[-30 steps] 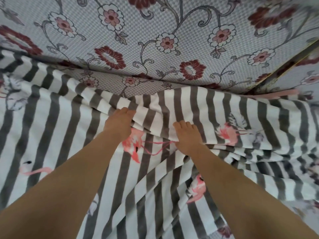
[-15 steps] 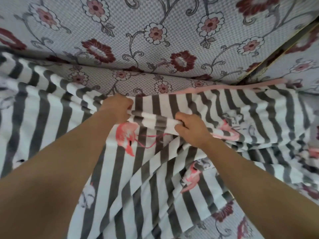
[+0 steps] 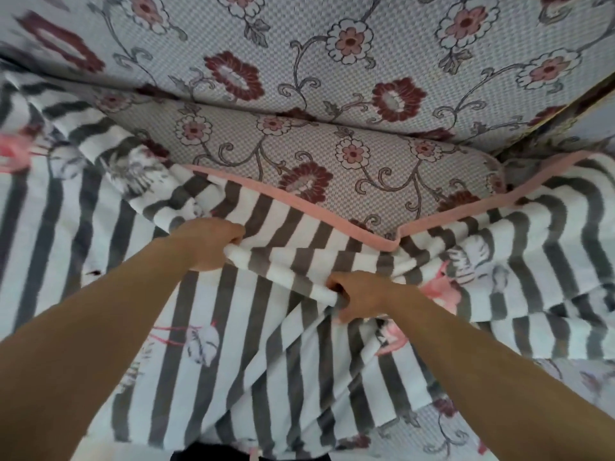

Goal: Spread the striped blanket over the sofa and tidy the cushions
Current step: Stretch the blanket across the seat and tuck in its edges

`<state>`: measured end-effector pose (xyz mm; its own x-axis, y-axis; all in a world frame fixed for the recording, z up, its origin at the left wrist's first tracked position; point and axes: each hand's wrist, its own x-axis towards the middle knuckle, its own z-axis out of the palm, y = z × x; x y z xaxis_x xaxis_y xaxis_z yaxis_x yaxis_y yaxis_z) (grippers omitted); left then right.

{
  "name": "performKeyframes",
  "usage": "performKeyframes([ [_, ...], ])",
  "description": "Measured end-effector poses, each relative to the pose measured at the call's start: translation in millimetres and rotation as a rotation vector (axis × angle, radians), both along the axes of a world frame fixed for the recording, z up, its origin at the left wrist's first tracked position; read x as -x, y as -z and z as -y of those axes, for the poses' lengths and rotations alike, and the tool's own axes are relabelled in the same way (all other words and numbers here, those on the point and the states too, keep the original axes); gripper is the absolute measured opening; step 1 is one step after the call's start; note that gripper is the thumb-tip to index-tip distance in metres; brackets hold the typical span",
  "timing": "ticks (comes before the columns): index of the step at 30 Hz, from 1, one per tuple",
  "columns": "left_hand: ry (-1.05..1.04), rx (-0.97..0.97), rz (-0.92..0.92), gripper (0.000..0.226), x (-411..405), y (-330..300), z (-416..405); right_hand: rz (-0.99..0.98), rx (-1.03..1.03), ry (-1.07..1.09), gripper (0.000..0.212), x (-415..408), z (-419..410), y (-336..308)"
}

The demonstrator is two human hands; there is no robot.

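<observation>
The striped blanket (image 3: 233, 344), grey and white with pink flamingos and a pink hem, lies rumpled over the sofa seat. My left hand (image 3: 208, 241) is shut on a fold of it near the middle. My right hand (image 3: 359, 296) grips the same fold a little lower and to the right. The fold is bunched between both fists. Beyond the pink hem, a strip of the floral sofa seat (image 3: 332, 151) shows bare. The floral backrest (image 3: 299, 44) rises behind it. No separate cushions can be made out.
The sofa's right corner and armrest (image 3: 592, 104) meet the backrest at the upper right. A patch of floral seat (image 3: 449, 427) shows below the blanket at lower right. The blanket is bunched at the far left (image 3: 40, 144).
Both hands closed on a fold of the blanket and pulled it toward me. The pink hem came into view and more of the floral seat is now uncovered behind it.
</observation>
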<state>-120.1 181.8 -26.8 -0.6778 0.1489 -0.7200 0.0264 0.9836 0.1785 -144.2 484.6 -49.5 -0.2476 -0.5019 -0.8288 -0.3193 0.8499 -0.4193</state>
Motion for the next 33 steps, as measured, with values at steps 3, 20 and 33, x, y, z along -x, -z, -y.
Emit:
performKeyframes([
  [3, -0.008, -0.016, -0.103, 0.024, 17.3, -12.9, 6.0, -0.48, 0.041, -0.053, 0.032, 2.3, -2.4, 2.2],
  [20, -0.017, 0.187, -0.707, 0.02, 166.5, -121.2, 17.0, 0.497, -0.115, 0.504, 0.037, 155.1, -67.2, -135.4],
  [33, -0.32, -0.216, -0.455, 0.064, 190.8, 26.8, -15.8, -0.882, -0.608, 0.586, 0.03, 233.7, -52.7, 6.6],
])
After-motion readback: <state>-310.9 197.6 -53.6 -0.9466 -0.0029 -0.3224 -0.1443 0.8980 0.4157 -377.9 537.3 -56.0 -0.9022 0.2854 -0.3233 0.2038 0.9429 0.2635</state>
